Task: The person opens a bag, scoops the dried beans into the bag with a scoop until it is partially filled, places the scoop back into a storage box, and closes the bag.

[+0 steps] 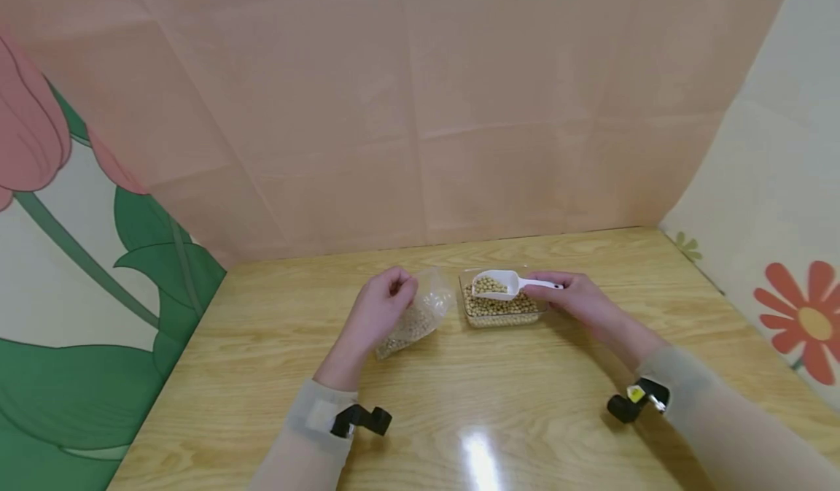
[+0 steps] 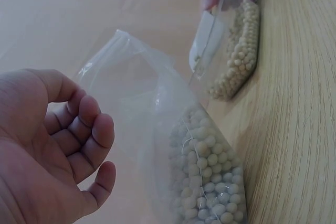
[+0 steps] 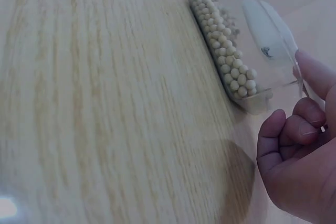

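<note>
1. Since the white plastic scoop (image 1: pixel 513 282) lies roughly L-R in my head cam, I take its long axis as the key relation: handle to the R, mouth facing L.
2. R hand (image 1: pixel 580 298) pinches that handle btwn thumb and fingers; other fingertips curl loosely below, per R wrist cam.
3. Scoop sits over the clear rectangular plastic tub (image 1: pixel 505 316), w/ a load of small round pale-beige beans (image 1: pixel 488 285) in its bowl. Tub rests on the wood-grain worktop (image 1: pixel 472 389), more beans inside.
4. Clear, soft plastic bag (image 1: pixel 415 323) is just L of the tub, partly filled w/ similar beans; film rises toward the L hand (image 1: pixel 379 305). Can't tell if bag & tub touch.
5. L hand: fingers curled, thumb and index together at the bag's upper L edge. Looks like a pinch on the film; exact contact hidden from me.
6. So R hand is nearer the tub, L nearer the bag; scoop's mouth points bagward. My judgement: that short sideways gap matters most.
</note>
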Demonstrator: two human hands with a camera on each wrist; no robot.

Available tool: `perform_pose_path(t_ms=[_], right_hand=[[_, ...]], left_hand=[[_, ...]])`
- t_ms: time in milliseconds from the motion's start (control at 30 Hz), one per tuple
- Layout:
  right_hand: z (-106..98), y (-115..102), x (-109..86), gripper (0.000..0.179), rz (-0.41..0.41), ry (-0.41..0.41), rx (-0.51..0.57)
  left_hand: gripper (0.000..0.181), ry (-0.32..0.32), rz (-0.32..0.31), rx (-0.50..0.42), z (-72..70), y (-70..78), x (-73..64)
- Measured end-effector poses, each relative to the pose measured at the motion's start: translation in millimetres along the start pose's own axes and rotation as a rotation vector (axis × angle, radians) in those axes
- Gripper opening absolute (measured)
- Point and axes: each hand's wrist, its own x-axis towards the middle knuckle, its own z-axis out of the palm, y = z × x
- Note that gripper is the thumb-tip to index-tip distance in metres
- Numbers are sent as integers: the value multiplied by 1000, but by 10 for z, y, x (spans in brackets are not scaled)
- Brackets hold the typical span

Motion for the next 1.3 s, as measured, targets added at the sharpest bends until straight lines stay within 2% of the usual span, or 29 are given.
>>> perform_pose_path(t_ms=[300,567,733,1100,1300], right_hand=[[-91,-66,-55,53,-18,-19,98],[-127,-238,-150,42,-31,-19,123],[-118,-352,-211,42,-38,-20,104],[40,-668,-296,43,-47,-40,95],[175,-730,-259,39,-84,-57,63]], left_hand=[[29,-2,8,6,0,-1,20],[27,1,12,-1,-3,-11,15],[27,0,16,3,-2,-14,13],[26,-3,17,-2,-1,-3,11],[25,4,13,3,1,5,1]])
